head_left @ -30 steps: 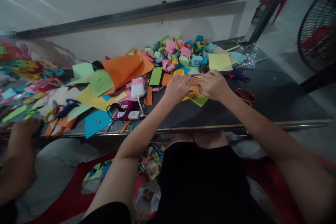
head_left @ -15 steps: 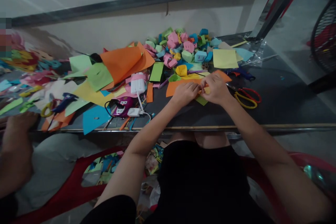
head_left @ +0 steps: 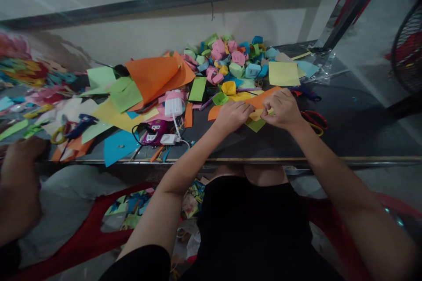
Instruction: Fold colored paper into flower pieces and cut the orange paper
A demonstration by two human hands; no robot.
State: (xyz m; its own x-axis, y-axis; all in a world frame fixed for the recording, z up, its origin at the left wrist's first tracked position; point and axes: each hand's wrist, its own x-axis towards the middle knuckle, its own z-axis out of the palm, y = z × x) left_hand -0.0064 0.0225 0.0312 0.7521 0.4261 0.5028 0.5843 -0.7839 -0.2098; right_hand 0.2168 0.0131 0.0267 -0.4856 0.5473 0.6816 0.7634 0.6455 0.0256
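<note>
My left hand [head_left: 234, 115] is closed, fingertips bent down at the edge of an orange sheet [head_left: 260, 98]. My right hand [head_left: 282, 109] is a short gap to its right, with thumb and fingers pinched together. Whatever either hand holds is too small or hidden to make out. Beneath and between them are a yellow-orange piece [head_left: 256, 114] and an olive-green piece [head_left: 256, 126]. Scissors with red and yellow handles [head_left: 316, 119] lie partly hidden behind my right wrist. A small yellow cup-like piece [head_left: 228, 87] and a green one [head_left: 220, 99] sit beyond my left hand.
A pile of small folded coloured pieces [head_left: 235, 57] stands against the wall. Left of me are a purple power socket [head_left: 154, 131], a white charger [head_left: 174, 106], orange sheets [head_left: 153, 77] and a blue glue gun [head_left: 81, 125]. Another person's arm [head_left: 21, 171] rests at far left.
My right hand has moved right, away from my left, opening a gap between them. It now covers more of the scissors. My left hand stays nearly in place.
</note>
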